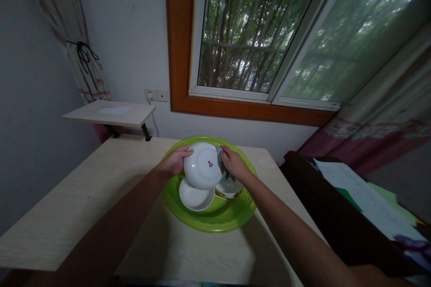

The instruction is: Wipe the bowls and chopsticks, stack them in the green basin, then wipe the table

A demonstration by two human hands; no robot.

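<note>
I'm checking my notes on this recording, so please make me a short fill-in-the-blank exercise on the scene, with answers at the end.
1. The left grip has hold of a white dish marked with a small red and ____ design.
2. The grey cloth is in the ____ grip.
3. The wide basin beneath the held dish is bright ____.
4. In the picture, the wall socket lies to the ____ of the window.

Missing words: blue; right; green; left.
</note>
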